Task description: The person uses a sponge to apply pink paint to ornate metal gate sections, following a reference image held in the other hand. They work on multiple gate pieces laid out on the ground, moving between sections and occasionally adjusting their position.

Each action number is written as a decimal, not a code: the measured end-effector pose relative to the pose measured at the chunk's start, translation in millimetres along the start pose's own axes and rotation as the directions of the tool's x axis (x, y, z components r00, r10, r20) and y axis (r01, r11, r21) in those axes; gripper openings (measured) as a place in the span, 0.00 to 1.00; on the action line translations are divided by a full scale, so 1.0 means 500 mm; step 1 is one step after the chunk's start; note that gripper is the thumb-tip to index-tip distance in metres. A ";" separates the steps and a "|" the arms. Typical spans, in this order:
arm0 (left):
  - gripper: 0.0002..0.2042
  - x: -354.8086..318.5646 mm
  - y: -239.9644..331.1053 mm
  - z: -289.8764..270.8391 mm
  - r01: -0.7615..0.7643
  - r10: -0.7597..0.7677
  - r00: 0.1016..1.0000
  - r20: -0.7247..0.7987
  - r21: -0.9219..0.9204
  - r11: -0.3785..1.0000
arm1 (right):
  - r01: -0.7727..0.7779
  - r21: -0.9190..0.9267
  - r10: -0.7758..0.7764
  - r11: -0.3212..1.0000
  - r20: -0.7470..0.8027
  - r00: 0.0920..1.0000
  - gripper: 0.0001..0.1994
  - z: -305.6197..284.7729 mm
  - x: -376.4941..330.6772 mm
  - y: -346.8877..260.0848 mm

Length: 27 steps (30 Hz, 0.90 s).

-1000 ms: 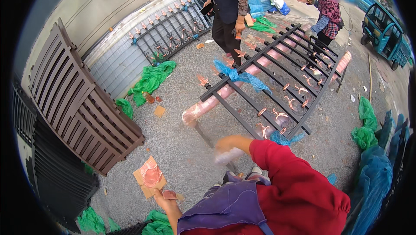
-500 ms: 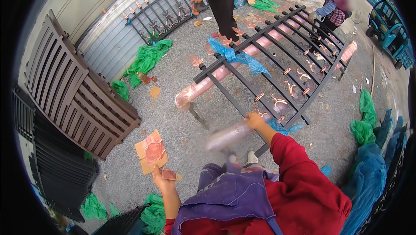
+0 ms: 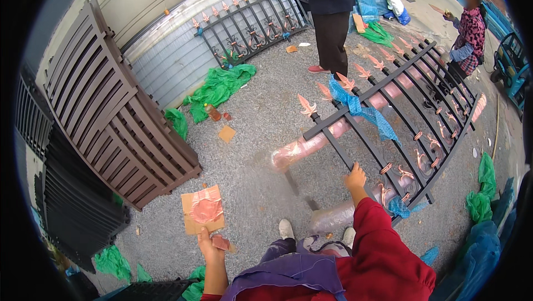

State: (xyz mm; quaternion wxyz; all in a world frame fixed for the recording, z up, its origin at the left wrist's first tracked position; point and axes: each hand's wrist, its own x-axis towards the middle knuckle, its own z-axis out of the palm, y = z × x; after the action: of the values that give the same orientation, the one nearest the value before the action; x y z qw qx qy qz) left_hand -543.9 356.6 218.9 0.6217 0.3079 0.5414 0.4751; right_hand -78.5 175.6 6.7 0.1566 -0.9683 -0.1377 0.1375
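My left hand (image 3: 211, 245) grips a square of brown cardboard (image 3: 191, 226) smeared with copper-pink paint (image 3: 205, 208). A small pink-stained scrap, perhaps sponge (image 3: 221, 243), is pinched in the same hand. With my right hand (image 3: 355, 178) I hold the nearest bar of a black metal fence panel (image 3: 377, 87). Copper-coloured spear tips (image 3: 308, 105) and scrolls (image 3: 383, 193) decorate the panel. It lies over two plastic-wrapped supports, the far one (image 3: 294, 151) and the near one (image 3: 333, 219). Blue wrap (image 3: 355, 107) is tied around its upper rail.
A person (image 3: 333, 18) stands beyond the panel; another person (image 3: 469, 40) is at its far right end. Brown slatted panels (image 3: 111, 118) lean at left. Green netting (image 3: 222, 87), a bottle (image 3: 212, 112) and a cardboard scrap (image 3: 226, 133) lie on the ground.
My view has shifted, so the scene sits lower and further right. The standing person's hand has left the back fence and now holds a flat device. My left hand keeps its cardboard.
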 end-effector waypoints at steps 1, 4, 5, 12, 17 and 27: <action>0.11 0.022 0.015 -0.005 -0.019 0.019 1.000 0.020 0.014 1.000 | -0.008 -0.007 0.008 1.000 -0.007 1.000 0.29 0.016 0.011 -0.002; 0.11 0.068 0.042 0.019 -0.086 0.084 0.995 0.043 0.045 0.995 | -0.044 -0.014 0.045 0.999 0.069 0.997 0.25 0.042 0.077 0.016; 0.11 0.082 0.044 0.021 -0.082 0.080 0.996 0.034 0.052 0.995 | -0.057 -0.014 0.058 0.998 0.116 0.992 0.24 0.051 0.097 0.016; 0.13 0.076 0.023 0.043 -0.074 0.072 0.997 0.032 0.056 0.996 | 0.022 0.121 -0.051 0.992 0.243 0.969 0.23 0.029 0.117 0.026; 0.13 0.061 -0.025 0.052 -0.034 0.034 0.999 0.020 -0.009 0.999 | 0.134 0.229 -0.177 0.964 0.176 0.968 0.24 -0.063 0.041 0.042; 0.16 0.058 -0.078 0.090 -0.037 0.049 0.988 0.146 -0.084 0.996 | 0.244 0.606 -0.266 0.757 -0.054 0.962 0.17 -0.486 -0.122 0.019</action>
State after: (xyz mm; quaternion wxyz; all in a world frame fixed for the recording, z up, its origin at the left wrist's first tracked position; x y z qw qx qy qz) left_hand -491.5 375.3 183.2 0.6617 0.3285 0.4673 0.4857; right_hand -57.3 83.4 239.0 0.4735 -0.8361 -0.2194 0.1688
